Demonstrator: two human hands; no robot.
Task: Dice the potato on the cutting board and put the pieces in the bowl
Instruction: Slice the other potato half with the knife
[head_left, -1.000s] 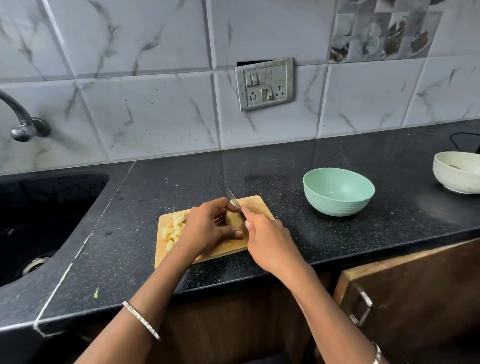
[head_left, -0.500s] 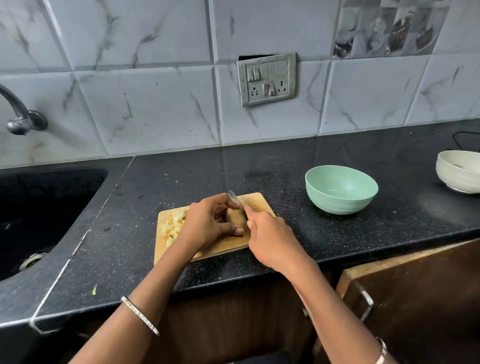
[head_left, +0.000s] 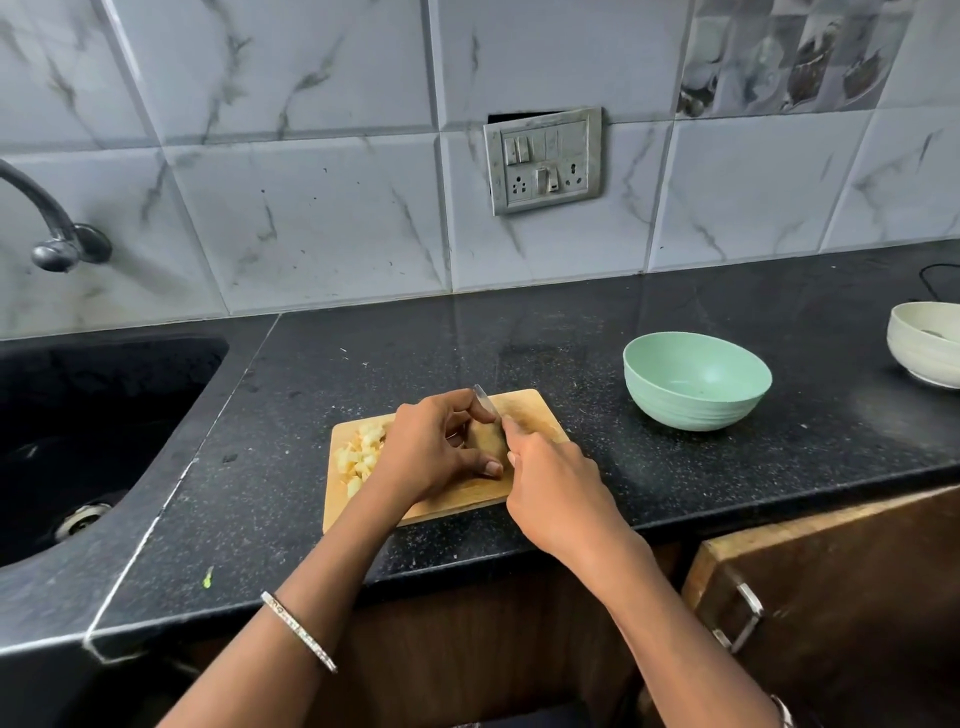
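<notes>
Wooden cutting board (head_left: 524, 410) on the black surface (head_left: 675, 467) carries the potato (head_left: 485, 439), gripped by the left hand's (head_left: 434, 452) curled fingers. Right hand (head_left: 558, 499) clasps the knife (head_left: 485, 400) across it. Diced pieces (head_left: 358, 454) lie left; green bowl (head_left: 696, 382) stands apart, right.

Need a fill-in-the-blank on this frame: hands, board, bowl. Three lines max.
1. The left hand steadies the ____ on the board.
2. The right hand holds a ____.
3. The pieces lie on the board, not yet in the green ____.

Missing words: potato; knife; bowl.
</notes>
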